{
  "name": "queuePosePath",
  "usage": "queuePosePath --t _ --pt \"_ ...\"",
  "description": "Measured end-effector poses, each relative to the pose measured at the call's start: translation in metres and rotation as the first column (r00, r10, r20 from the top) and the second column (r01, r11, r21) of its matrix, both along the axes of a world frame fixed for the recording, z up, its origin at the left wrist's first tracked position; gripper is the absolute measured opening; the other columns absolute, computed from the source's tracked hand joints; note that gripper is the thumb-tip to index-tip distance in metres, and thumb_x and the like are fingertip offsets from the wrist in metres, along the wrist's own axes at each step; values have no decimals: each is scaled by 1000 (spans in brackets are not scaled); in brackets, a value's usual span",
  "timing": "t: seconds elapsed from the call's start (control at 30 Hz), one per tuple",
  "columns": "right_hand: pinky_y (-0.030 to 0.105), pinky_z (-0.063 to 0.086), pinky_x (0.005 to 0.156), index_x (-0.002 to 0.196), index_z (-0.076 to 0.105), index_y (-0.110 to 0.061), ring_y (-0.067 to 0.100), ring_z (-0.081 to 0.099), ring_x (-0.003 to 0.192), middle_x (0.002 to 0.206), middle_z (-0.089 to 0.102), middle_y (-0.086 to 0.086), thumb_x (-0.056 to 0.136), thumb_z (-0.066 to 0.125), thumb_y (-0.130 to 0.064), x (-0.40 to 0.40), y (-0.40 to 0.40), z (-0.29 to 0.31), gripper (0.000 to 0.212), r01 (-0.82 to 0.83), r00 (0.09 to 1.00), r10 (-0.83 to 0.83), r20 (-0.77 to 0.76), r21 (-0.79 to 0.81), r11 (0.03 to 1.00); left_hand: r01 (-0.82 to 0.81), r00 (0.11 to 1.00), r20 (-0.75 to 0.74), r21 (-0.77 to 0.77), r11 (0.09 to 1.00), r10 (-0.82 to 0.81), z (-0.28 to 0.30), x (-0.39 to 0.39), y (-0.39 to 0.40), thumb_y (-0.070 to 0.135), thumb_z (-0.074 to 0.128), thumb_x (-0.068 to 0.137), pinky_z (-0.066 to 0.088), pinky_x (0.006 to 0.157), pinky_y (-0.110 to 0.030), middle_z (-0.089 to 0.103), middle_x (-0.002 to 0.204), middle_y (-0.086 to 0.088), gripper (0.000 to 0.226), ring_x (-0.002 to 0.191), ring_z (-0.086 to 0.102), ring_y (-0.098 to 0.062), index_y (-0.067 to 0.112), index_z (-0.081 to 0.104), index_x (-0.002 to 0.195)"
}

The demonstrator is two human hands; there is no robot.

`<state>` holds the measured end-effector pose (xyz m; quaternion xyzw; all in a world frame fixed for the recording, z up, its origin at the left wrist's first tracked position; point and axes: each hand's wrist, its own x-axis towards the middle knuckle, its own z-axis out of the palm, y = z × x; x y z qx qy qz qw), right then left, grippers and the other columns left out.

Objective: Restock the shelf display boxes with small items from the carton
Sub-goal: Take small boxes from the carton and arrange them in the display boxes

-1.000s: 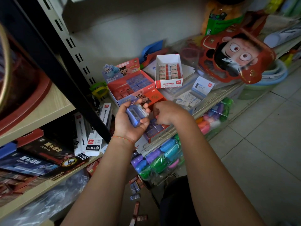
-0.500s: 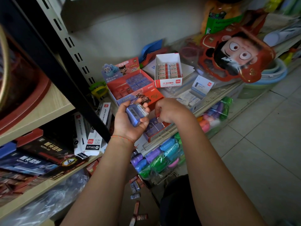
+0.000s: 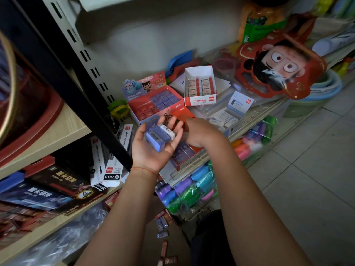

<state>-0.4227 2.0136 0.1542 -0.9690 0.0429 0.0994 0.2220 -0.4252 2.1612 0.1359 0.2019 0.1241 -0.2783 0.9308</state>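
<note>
Left hand [image 3: 153, 148] lies palm up in the centre of the view, fingers spread and nearly straight; a small stack of blue erasers [image 3: 158, 136] rests loose on the palm and finger bases, one with a white barcoded end uppermost; nothing is pinched. Right hand [image 3: 199, 131] sits just right of the left, back toward the camera, fingers curled under and out of sight; whether they hold anything cannot be told. A thin cord bracelet [image 3: 143, 170] circles the left wrist.

Beneath both hands, on the near edge of the wire shelf [image 3: 255, 116], lies a red display box [image 3: 185, 152] with rows of blue erasers showing; it is partly hidden by the hands. Just beyond it stands a second red display box with cartoon header [image 3: 153, 96], holding red items at left and blue at right. To its right stands a white eraser box [image 3: 200, 87], open-topped, filled in two columns. Further right a red cartoon-face package [image 3: 280, 64] leans above the shelf.

Left of the dark upright post [image 3: 63, 77], white pen boxes [image 3: 111, 164] stand on a wooden shelf [image 3: 63, 129]. Below the wire shelf hang bags of coloured items [image 3: 192, 189]; small wrapped pieces [image 3: 163, 227] lie scattered near the bottom, surface unclear.
</note>
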Motion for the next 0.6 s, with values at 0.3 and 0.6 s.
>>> queuePosePath --t 0.3,0.6 --pt "45 57 80 97 71 -4 22 67 79 87 70 8 93 62 -18 -8 7 33 18 -54 989 -19 149 468 882 9 997 80 -53 999 -5 4 3 -4 46 52 83 32 108 -61 54 137 -23 70 128 50 -40 7 48 141" --pt "24 39 51 69 61 -15 12 49 52 58 54 -3 91 64 -25 -7 -9 25 25 20 1000 -24 -1 570 822 61 990 127 31 998 -64 11 13 -20 46 48 84 24 115 -57 40 149 -20 76 137 40 -36 7 36 148"
